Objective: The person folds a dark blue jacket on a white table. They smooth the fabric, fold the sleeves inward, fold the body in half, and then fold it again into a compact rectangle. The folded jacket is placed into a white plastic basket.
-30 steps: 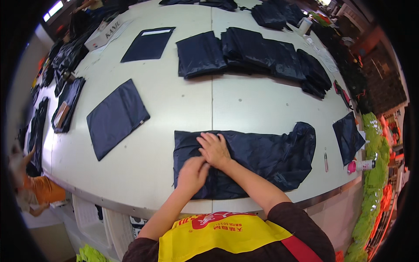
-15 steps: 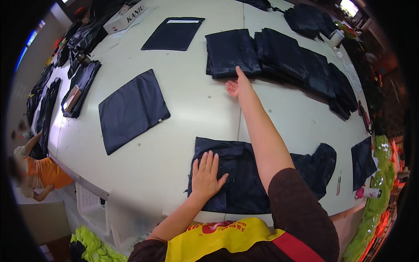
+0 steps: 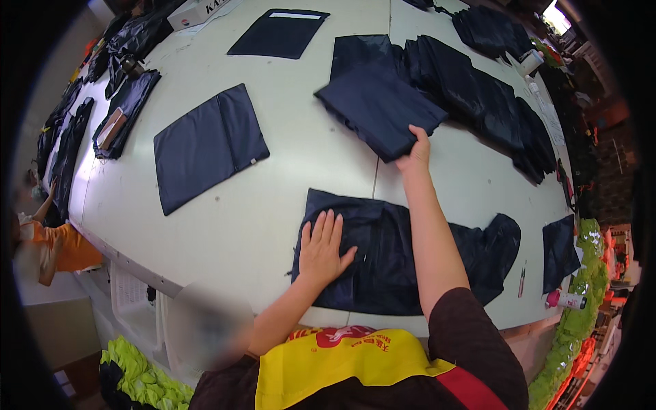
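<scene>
My left hand (image 3: pixel 324 251) lies flat, fingers stretched, on a dark navy garment (image 3: pixel 383 273) spread on the table close to me. Out ahead, my right hand (image 3: pixel 417 152) grips the near right corner of a folded dark garment (image 3: pixel 383 102), thumb on top. That folded piece is lifted and slanted over the front of a row of stacked dark folded garments (image 3: pixel 471 89). Its far side overlaps the left stack, and the fingers beneath it are hidden.
A flat dark square piece (image 3: pixel 212 147) lies at left, another with a white strip (image 3: pixel 280 34) behind it. At right are small snips (image 3: pixel 521 282), a dark folded piece (image 3: pixel 560 251) and a pink-capped bottle (image 3: pixel 566 299). A person in orange (image 3: pixel 65 246) is beyond the left edge.
My right hand has closed on a folded garment from the left stack and drawn it toward me and to the right. My left hand stays flat on the near garment.
</scene>
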Motion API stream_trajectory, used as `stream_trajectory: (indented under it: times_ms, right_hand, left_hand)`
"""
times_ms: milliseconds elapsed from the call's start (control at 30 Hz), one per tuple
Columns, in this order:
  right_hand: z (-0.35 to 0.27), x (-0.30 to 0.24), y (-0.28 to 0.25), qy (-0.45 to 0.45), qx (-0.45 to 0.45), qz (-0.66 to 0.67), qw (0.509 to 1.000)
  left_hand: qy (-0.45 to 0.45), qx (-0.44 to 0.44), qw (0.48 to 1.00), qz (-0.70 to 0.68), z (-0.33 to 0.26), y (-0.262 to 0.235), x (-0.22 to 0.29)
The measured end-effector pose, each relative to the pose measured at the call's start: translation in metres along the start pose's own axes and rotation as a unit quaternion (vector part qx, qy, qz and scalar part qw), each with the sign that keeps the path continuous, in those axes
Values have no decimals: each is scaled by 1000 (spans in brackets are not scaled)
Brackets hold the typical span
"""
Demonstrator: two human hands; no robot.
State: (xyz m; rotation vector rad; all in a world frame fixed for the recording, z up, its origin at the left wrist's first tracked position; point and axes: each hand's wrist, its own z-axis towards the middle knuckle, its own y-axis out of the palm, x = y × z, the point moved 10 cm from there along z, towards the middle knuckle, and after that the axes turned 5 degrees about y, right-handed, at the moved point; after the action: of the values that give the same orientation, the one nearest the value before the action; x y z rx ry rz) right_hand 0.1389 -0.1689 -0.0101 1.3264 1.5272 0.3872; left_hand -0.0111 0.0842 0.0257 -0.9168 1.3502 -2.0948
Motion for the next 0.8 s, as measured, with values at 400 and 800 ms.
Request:
stream_trajectory:
  times_ms: [400, 800]
  right_hand:
    - [-233, -16, -79, 130, -84, -94, 983]
    - [-210, 2, -161, 71, 1, -460, 885]
  left_hand:
    - [81, 2, 997, 0, -10, 14, 11]
    - [-173, 155, 869, -437, -28, -55, -115]
